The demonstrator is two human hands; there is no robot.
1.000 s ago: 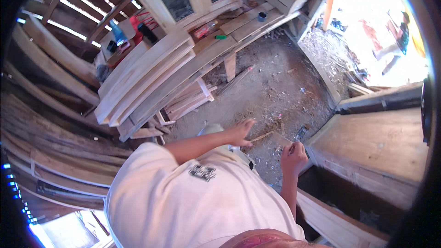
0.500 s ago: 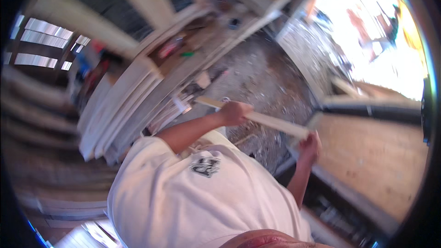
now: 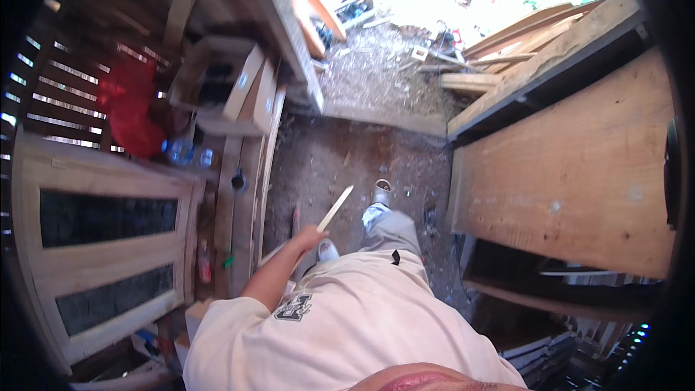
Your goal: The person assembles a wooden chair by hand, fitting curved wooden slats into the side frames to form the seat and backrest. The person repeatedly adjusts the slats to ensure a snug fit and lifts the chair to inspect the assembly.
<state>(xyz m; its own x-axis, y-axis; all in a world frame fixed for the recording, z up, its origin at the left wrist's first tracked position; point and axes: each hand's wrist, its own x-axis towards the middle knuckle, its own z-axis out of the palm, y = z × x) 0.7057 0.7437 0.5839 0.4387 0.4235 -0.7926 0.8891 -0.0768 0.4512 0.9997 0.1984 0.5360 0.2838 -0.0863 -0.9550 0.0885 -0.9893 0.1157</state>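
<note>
- Hand, left [image 3: 308, 237]: closed around the lower part of a thin pale wooden strip [image 3: 327, 216], which slants up and to the right over the dirt floor [image 3: 340, 166], just ahead of the person's knees.
- Hand, right: out of sight behind the torso in the white shirt [image 3: 340, 326]; whether it holds anything cannot be told.
- Feet: one shoe [image 3: 381, 192] is forward on the floor, the other [image 3: 327, 250] sits close under the strip; the stance looks like mid-stride.
- Hazards, as judged: the floor is strewn with chips and small scraps, so a foot could slip or catch; the passage between the boards stacked on the left [image 3: 250, 174] and the large wooden panel [image 3: 579, 174] on the right is narrow, and the strip's free end could strike either; a strip this thin might snap or splinter if knocked.
- Containers: an open cardboard box [image 3: 224, 87] rests on the stack at upper left, its contents dark and unclear; clear plastic bottles [image 3: 184, 152] lie beside a red cloth [image 3: 130, 105], near the box.
- Surroundings: a pale door with dark glass panes [image 3: 101, 246] lies at far left; offcuts litter the sunlit ground [image 3: 434, 0] beyond.
</note>
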